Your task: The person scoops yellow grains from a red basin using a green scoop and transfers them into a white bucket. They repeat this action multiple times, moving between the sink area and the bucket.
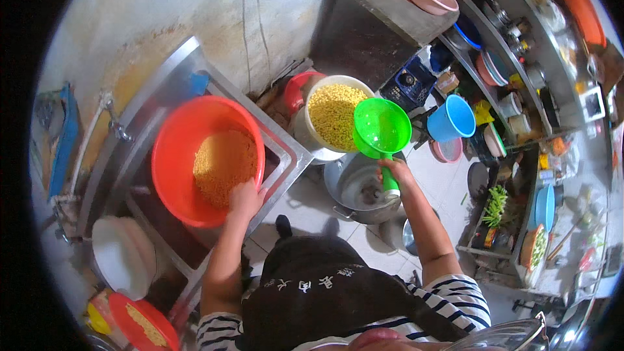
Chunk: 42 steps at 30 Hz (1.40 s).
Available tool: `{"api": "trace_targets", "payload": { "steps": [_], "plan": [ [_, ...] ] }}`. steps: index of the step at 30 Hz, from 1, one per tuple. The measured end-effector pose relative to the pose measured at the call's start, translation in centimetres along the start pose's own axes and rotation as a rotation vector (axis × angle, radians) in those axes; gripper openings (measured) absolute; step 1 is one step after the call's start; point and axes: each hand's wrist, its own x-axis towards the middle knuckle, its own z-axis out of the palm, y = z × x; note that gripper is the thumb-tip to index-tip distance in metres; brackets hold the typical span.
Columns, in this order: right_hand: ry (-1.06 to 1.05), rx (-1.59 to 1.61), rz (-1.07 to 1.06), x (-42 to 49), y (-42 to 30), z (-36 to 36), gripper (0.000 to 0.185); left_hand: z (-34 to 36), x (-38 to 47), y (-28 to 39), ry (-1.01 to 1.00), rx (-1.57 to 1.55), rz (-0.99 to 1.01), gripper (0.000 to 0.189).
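My right hand point(397, 173) is closed around the handle of a green plastic scoop point(382, 126), whose bowl overlaps the edge of a white bucket. Yellow soybeans point(336, 114) fill much of that white bucket point(317, 148). At the left, my left hand point(246, 200) touches the near rim of a large red-orange plastic basin point(178, 190), its fingers partly hidden. More soybeans point(224, 168) lie in the bottom of the basin, which rests on a stainless steel sink point(292, 156). Below the scoop a big metal pot point(341, 200) stands on the floor.
A tap point(119, 129) is on the sink's left side. A blue bucket point(451, 119), a pink bowl point(448, 151) and a dark crate point(409, 83) stand to the right, before shelves point(531, 107) of kitchenware. Another red basin point(168, 334) with beans lies at lower left.
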Motion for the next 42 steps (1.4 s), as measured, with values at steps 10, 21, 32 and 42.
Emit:
{"api": "trace_targets", "payload": {
  "steps": [10, 21, 32, 42],
  "plan": [
    [0.015, -0.119, 0.012, 0.9, -2.5, -0.5, 0.016, -0.2, -0.9, 0.8, 0.151, 0.034, -0.021, 0.033],
    [-0.027, -0.116, -0.003, 2.6, -2.9, -2.5, 0.018, -0.6, -0.8, 1.5, 0.147, 0.027, -0.098, 0.034],
    [-0.054, -0.122, -0.052, 3.2, -2.4, -4.0, 0.018, 0.2, -0.6, 1.4, 0.164, 0.075, -0.116, 0.032],
    [-0.031, -0.116, -0.007, 3.7, -1.9, -5.3, 0.018, -0.4, -0.7, 1.9, 0.168, 0.033, -0.135, 0.029]
  ]
}}
